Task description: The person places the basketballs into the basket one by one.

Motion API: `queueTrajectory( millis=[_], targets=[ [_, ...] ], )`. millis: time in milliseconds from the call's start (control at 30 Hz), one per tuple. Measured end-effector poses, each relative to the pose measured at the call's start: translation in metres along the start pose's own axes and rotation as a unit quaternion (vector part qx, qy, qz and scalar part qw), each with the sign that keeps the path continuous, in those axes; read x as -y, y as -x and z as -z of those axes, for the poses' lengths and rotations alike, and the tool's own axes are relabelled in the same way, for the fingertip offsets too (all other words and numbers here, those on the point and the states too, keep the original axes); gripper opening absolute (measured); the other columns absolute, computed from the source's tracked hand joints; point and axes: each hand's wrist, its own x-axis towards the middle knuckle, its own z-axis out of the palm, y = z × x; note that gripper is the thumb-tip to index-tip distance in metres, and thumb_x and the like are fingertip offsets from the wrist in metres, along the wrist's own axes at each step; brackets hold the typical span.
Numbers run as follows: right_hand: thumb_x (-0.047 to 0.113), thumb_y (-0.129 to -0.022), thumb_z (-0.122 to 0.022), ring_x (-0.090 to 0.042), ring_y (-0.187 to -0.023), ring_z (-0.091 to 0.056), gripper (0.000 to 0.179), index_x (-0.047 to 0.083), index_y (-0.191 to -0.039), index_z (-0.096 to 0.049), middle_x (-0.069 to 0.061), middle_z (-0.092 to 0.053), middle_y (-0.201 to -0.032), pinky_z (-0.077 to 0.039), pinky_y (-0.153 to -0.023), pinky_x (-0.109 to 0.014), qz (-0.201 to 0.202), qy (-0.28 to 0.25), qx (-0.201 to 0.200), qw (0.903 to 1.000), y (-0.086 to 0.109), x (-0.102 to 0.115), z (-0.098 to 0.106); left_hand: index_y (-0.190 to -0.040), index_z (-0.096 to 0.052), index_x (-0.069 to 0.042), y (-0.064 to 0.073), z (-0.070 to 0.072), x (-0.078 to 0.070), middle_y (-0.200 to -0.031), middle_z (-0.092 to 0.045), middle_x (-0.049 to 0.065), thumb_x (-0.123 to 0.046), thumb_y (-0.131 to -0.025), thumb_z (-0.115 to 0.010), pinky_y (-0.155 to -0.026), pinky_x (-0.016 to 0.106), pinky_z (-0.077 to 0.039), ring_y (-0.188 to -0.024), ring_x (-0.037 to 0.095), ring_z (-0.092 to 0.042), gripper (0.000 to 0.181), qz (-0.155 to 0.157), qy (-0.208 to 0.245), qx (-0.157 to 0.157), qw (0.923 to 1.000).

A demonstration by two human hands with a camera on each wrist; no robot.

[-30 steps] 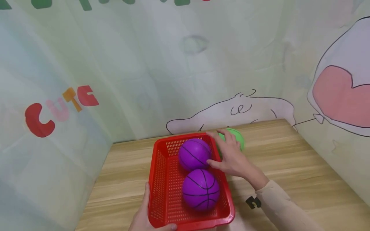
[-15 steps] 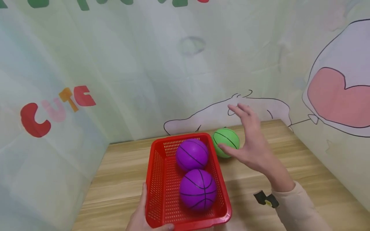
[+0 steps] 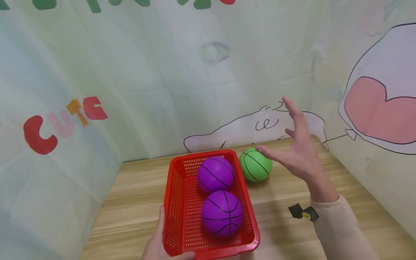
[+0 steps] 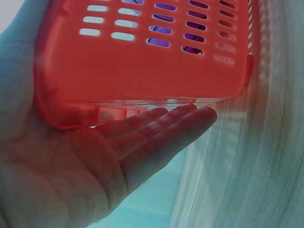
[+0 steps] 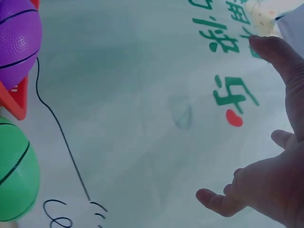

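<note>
In the head view, two purple toy basketballs, one farther (image 3: 216, 174) and one nearer (image 3: 222, 213), sit along the right side of a red perforated basket (image 3: 254, 231). My left hand (image 3: 155, 246) holds its near left corner, thumb at the front rim and fingers along the left side. The left wrist view shows those fingers stretched out against the basket wall (image 4: 142, 76). A green toy basketball (image 3: 255, 165) stands on the table just outside the basket's far right corner. To the right of it, my right hand (image 3: 302, 153) is raised with fingers spread and nothing held.
The wood-grain table (image 3: 133, 202) runs back to a printed cloth backdrop (image 3: 156, 90) that rises behind and on both sides. A small black and yellow piece (image 3: 303, 212) shows by the right sleeve (image 3: 338, 227).
My right hand has moved right and up, away from the purple ball and the basket. The green ball, partly covered earlier, shows fully and has shifted slightly nearer. The left hand stays put.
</note>
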Motion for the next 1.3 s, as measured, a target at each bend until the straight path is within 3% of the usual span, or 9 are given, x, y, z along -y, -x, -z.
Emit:
queueTrajectory(
  millis=[267, 433, 567, 733, 933, 1300],
  targets=[
    [0.021, -0.087, -0.098, -0.024, -0.171, -0.017, 0.127, 0.058, -0.173, -0.013, 0.006, -0.015, -0.185, -0.039, -0.126, -0.072, -0.112, -0.07, 0.035, 0.9906, -0.013, -0.032, -0.003, -0.17, 0.008, -0.063, 0.001, 0.003, 0.003, -0.159, -0.053, 0.019, -0.017, -0.081, -0.102, -0.098, 0.051, -0.067, -0.126, 0.034, -0.072, 0.149, 0.004, -0.007, -0.008, 0.9999],
    [0.031, -0.089, -0.097, -0.026, -0.171, -0.016, 0.124, 0.059, -0.173, -0.011, 0.002, -0.014, -0.186, -0.04, -0.127, -0.071, -0.145, -0.069, 0.042, 0.9862, -0.02, -0.055, -0.012, -0.17, 0.008, -0.064, 0.001, 0.004, 0.002, -0.158, -0.055, 0.018, -0.02, -0.081, -0.102, -0.098, 0.05, -0.068, -0.125, 0.033, -0.073, 0.148, 0.009, -0.015, -0.014, 0.9997],
    [0.037, -0.089, -0.096, -0.028, -0.171, -0.014, 0.121, 0.059, -0.173, -0.011, -0.001, -0.013, -0.186, -0.033, -0.129, -0.074, -0.172, -0.071, 0.053, 0.9811, -0.024, -0.076, -0.021, -0.17, 0.01, -0.064, -0.001, 0.004, 0.002, -0.156, -0.056, 0.018, -0.021, -0.08, -0.103, -0.097, 0.048, -0.068, -0.123, 0.032, -0.073, 0.15, 0.007, -0.029, -0.023, 0.9993],
    [0.043, -0.089, -0.095, -0.037, -0.171, -0.014, 0.12, 0.054, -0.175, -0.012, -0.008, -0.014, -0.186, -0.022, -0.13, -0.08, -0.206, -0.081, 0.069, 0.9727, -0.022, -0.098, -0.034, -0.17, 0.011, -0.063, 0.0, 0.004, 0.002, -0.157, -0.055, 0.019, -0.021, -0.081, -0.102, -0.098, 0.048, -0.068, -0.123, 0.033, -0.074, 0.15, 0.009, -0.024, -0.02, 0.9995],
    [0.047, -0.09, -0.093, -0.042, -0.171, -0.012, 0.12, 0.047, -0.178, -0.011, -0.013, -0.011, -0.186, -0.018, -0.131, -0.081, -0.236, -0.07, 0.084, 0.9655, -0.017, -0.121, -0.045, -0.17, 0.008, -0.064, 0.001, 0.003, 0.0, -0.156, -0.056, 0.018, -0.021, -0.082, -0.102, -0.098, 0.047, -0.068, -0.124, 0.033, -0.073, 0.147, 0.004, -0.023, -0.019, 0.9996],
    [0.046, -0.093, -0.091, -0.053, -0.167, -0.016, 0.118, 0.032, -0.18, -0.013, -0.024, -0.016, -0.183, -0.023, -0.129, -0.081, -0.266, -0.046, 0.125, 0.9547, 0.005, -0.157, -0.058, -0.171, 0.01, -0.061, -0.002, 0.004, 0.002, -0.156, -0.056, 0.017, -0.024, -0.083, -0.101, -0.098, 0.047, -0.068, -0.124, 0.031, -0.072, 0.147, 0.008, -0.029, -0.022, 0.9993]
  ],
)
